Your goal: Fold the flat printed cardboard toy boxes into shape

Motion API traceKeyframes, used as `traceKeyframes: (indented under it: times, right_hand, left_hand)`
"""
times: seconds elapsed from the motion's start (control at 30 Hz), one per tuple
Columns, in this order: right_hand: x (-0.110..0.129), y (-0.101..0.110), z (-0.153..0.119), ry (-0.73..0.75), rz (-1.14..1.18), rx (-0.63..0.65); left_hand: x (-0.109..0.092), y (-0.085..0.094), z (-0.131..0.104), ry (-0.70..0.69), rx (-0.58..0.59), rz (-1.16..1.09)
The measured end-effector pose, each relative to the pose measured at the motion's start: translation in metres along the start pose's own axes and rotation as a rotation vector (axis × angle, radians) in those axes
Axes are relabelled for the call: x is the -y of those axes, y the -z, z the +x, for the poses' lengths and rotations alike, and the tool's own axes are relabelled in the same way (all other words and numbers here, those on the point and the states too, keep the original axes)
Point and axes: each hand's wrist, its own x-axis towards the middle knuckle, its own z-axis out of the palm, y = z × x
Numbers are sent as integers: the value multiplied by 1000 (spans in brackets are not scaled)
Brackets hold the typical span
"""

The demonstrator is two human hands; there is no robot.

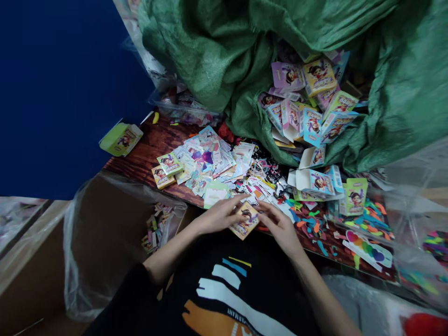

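Between both hands, at the front edge of the table, is a small yellow cardboard box with a cartoon figure printed on it. My left hand grips its left side, thumb on the front face. From the right, my right hand closes on its upper corner with thumb and fingers. Just beyond the hands lie a heap of printed cards and stickers and white cut-out pieces. Two filled boxes, one a green box, rest left of the heap.
A green woven sack spills many flat cartons at the back. Balloons lie scattered at right. A plastic-lined carton holding small boxes stands below left. An opened green box sits near a blue panel.
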Motion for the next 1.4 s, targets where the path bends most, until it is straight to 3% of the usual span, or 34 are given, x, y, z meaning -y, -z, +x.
traceKeyframes:
  times: [0.1,0.27,0.37,0.47,0.53,0.7,0.8,0.9,1.0,1.07,1.13,1.23,1.33,1.4]
  right_hand:
    - [-4,-5,1,-18,-18,-56]
    - [6,-37,11,303,-437,6]
    - [11,-71,27,474,-650,87]
    - [10,-98,47,539,-853,151]
    - [7,-104,58,532,-946,170]
    - [4,-85,72,521,-978,83]
    - [18,-59,78,584,-873,-32]
    - [39,-18,82,629,-782,-273]
    - [43,35,75,562,-803,-593]
    - [31,69,63,433,-901,-712]
    - [13,94,51,271,-1019,-708]
    - [-6,115,45,120,-1113,-546]
    - [-1,119,50,130,-1129,-415]
    - [10,112,53,170,-1110,-429]
  left_hand:
    - [12,40,-13,75,-312,3]
    - [45,121,-27,201,-918,255]
    - [58,139,-26,267,-1041,537]
    - [61,129,-23,178,-1040,698]
    - [59,115,-21,93,-1015,718]
    - [54,80,-7,-92,-880,654]
    - [50,59,8,-150,-736,589]
    - [41,38,21,-208,-603,529]
    - [32,20,28,-272,-485,476]
    - [27,11,29,-285,-422,441]
    - [23,2,31,-265,-369,405]
    - [16,-11,34,-229,-292,348]
    - [7,-24,39,-205,-231,279]
    - [2,-33,42,-157,-200,202]
